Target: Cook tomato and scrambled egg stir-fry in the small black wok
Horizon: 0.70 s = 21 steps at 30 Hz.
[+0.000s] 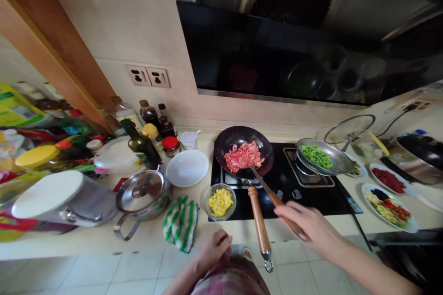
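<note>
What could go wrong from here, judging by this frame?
The wok might swing or tip if bumped: its wooden handle juts past the edge of the counter, and the left hand is not on it. The pink meat pieces might spill if the right hand pushes the spatula hard. The glass bowl of yellow food, at the front left corner of the hob, might get knocked.

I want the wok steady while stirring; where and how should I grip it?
Probably its wooden handle, left hand from the near side: long and straight, it juts toward you past the counter edge; the right hand holds the spatula.
</note>
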Each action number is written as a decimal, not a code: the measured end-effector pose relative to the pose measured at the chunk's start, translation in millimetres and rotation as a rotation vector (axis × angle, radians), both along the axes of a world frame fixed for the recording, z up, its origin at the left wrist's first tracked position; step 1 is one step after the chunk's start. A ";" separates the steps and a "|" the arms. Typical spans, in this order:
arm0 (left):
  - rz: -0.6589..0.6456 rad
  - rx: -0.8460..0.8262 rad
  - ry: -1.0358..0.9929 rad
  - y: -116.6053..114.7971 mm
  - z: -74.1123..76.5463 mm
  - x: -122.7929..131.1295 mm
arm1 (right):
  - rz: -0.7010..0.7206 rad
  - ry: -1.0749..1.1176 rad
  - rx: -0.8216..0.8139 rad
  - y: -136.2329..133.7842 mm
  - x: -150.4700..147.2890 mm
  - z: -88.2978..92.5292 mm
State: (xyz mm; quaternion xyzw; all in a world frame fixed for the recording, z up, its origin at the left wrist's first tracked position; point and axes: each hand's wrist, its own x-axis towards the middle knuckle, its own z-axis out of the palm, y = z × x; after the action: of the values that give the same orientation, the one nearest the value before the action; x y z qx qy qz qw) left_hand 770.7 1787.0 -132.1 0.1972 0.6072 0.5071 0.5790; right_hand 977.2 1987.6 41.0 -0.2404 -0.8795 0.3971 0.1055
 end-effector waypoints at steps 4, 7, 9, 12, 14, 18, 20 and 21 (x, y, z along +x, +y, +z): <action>-0.099 0.029 -0.105 19.0 5.3 28.2 | 0.096 0.018 0.478 62.5 -40.3 20.3; -0.031 0.059 -0.292 39.7 19.9 53.7 | 0.091 0.159 0.551 104.8 -43.7 38.7; 0.077 0.044 -0.412 51.9 26.9 72.4 | 0.117 0.171 0.589 120.1 -45.7 36.9; 0.201 0.044 -0.357 60.1 29.8 93.1 | 0.218 0.112 0.669 123.7 -55.5 3.5; 0.251 0.094 -0.273 56.1 30.5 98.9 | 0.286 0.083 0.727 117.9 -59.7 -30.1; 0.323 0.155 -0.279 36.3 39.5 99.1 | 0.369 0.110 0.666 109.5 -40.6 -86.4; 0.346 0.133 -0.301 30.2 46.6 99.3 | 0.320 0.087 0.584 114.1 -20.8 -105.5; 0.360 0.116 -0.307 28.6 49.7 100.4 | 0.278 0.026 0.561 118.7 -10.7 -114.1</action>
State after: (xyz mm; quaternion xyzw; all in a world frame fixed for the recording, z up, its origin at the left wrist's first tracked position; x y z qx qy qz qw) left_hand 871.1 1815.7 -82.5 0.0394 0.5074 0.6601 0.5524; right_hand 966.4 2106.3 -73.1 -0.0740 -0.9777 0.1528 0.1236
